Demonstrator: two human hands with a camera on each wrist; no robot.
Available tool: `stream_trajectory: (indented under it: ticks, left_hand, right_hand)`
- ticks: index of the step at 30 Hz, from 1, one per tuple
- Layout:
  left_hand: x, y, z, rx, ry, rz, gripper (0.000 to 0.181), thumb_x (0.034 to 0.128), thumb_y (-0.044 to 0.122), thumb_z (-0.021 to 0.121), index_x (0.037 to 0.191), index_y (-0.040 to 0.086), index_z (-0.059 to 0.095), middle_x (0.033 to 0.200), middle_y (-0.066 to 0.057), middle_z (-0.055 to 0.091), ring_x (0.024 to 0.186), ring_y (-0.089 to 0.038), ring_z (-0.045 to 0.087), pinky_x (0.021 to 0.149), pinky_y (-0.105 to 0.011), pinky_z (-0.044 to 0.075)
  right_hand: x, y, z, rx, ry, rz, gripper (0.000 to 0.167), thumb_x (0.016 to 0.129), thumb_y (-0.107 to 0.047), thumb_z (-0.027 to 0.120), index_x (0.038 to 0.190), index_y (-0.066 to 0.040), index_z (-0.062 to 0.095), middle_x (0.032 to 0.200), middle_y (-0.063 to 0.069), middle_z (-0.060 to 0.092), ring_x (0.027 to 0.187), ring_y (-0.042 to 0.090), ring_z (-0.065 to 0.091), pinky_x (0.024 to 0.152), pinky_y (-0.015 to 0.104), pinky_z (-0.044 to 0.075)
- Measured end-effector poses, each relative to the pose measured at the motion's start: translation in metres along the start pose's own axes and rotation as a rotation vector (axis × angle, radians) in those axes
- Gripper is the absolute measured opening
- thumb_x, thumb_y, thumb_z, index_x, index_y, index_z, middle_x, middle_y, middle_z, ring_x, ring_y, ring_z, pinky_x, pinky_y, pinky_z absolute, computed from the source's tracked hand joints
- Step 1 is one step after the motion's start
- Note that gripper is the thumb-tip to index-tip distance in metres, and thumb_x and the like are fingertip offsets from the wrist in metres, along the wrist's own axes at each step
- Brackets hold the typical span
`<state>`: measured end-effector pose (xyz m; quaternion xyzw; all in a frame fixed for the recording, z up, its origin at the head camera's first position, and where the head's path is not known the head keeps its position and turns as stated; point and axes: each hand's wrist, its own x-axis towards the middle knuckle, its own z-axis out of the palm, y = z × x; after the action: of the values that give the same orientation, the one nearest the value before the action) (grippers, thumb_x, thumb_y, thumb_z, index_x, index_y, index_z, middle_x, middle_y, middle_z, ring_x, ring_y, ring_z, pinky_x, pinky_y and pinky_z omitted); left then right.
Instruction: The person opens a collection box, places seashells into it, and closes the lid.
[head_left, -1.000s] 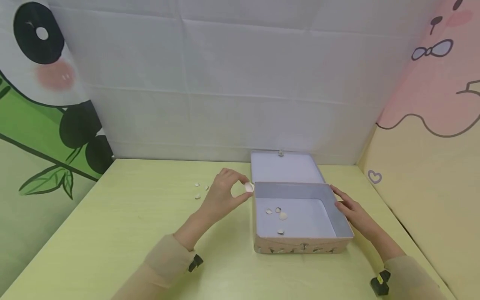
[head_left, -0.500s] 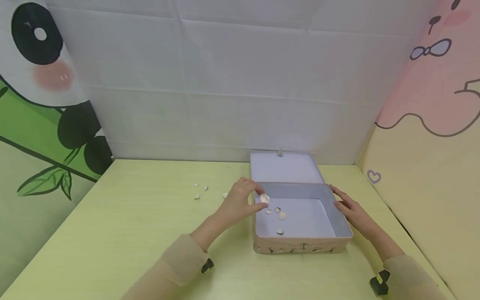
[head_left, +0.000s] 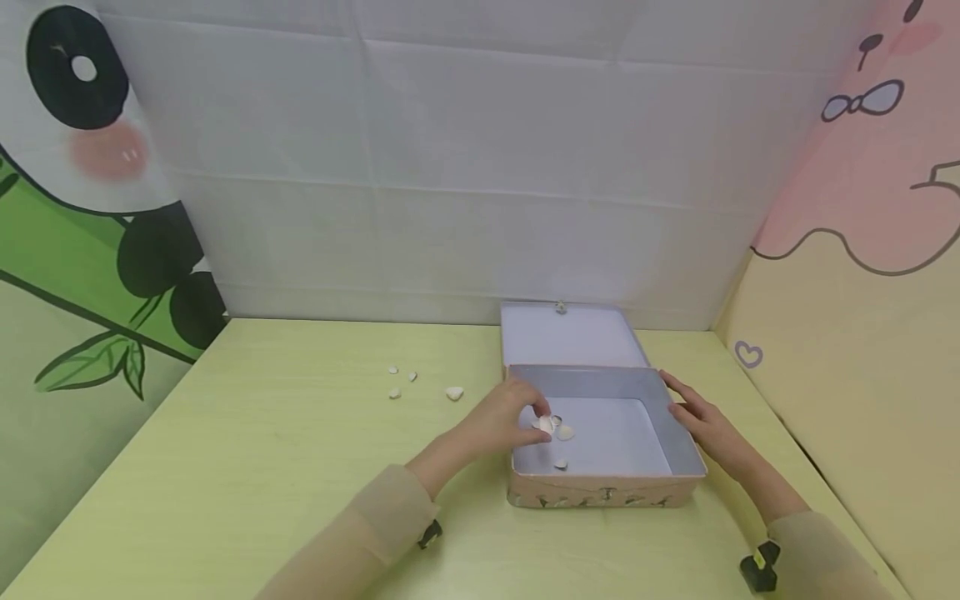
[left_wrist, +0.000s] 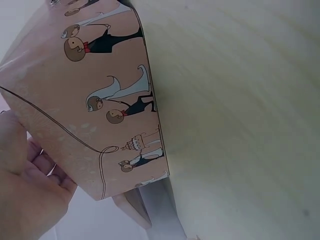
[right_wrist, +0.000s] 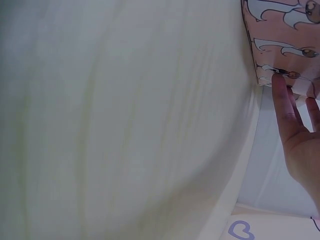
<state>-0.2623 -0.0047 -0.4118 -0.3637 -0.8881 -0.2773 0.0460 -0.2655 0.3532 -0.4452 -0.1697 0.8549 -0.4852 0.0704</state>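
Pale yellow-green tabletop (head_left: 315, 467): we list one box (head_left: 570, 492), lid (head_left: 573, 335) folded back; our left hand (head_left: 502, 418), thumb and fingers pinching a white shell (head_left: 546, 426) over the box's interior; our right hand (head_left: 705, 427), fingers extended, touching its right side; four loose shells (head_left: 454, 393) left of it.

A small white seashell (head_left: 546, 426) is pinched by the left hand (head_left: 501, 421) within a pink box (head_left: 615, 437), printed outside with cartoon bridal couples and pale lavender inside. The box is touched at its right side by the right hand (head_left: 708, 425); its lid (head_left: 573, 336) is opened backward. Loose seashells (head_left: 566, 432) are scattered inside; four whitish seashells (head_left: 454, 393) are spread on the counter (head_left: 315, 467).
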Motion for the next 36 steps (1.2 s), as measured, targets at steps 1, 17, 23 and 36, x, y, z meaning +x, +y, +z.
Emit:
stream_trajectory:
  ticks: [1,17,23,36]
  left_hand:
    - [0.0,0.001,0.0,0.008,-0.007,-0.001,0.025,0.0773,0.028,0.078,0.094,0.014,0.066,0.092,0.007,0.063,0.097,-0.016,0.053,0.091,-0.027,0.043]
    - [-0.006,0.002,-0.021,-0.034,-0.008,-0.013,0.031,0.0802,0.027,0.075,0.105,0.011,0.065,0.104,0.001,0.065,0.105,-0.019,0.055,0.106,-0.036,0.036]
    - [-0.013,-0.008,-0.035,-0.07,0.009,-0.019,0.039,0.0799,0.029,0.076,0.112,0.01,0.064,0.112,0.001,0.064,0.109,-0.016,0.05,0.098,-0.033,0.042]
    - [-0.031,-0.031,-0.07,-0.101,0.07,-0.005,0.045,0.0791,0.027,0.077,0.119,0.014,0.062,0.119,0.006,0.061,0.117,-0.016,0.048,0.101,-0.036,0.041]
  right_hand:
    - [0.0,0.0,0.0,-0.002,0.001,0.0,0.056,0.103,-0.025,0.037,0.152,-0.015,0.013,0.153,0.025,0.015,0.13,0.049,0.031,0.091,0.03,0.046]
    - [0.0,0.001,0.001,0.023,0.004,0.004,0.056,0.103,-0.025,0.037,0.152,-0.014,0.013,0.152,0.027,0.017,0.126,0.048,0.036,0.084,0.023,0.048]
    - [-0.001,0.0,0.001,0.034,0.001,0.0,0.055,0.103,-0.024,0.036,0.152,-0.015,0.012,0.152,0.026,0.017,0.126,0.047,0.035,0.081,0.019,0.048]
    - [-0.003,-0.004,0.001,0.006,0.002,0.001,0.055,0.104,-0.025,0.036,0.153,-0.016,0.012,0.153,0.026,0.016,0.126,0.048,0.035,0.085,0.032,0.049]
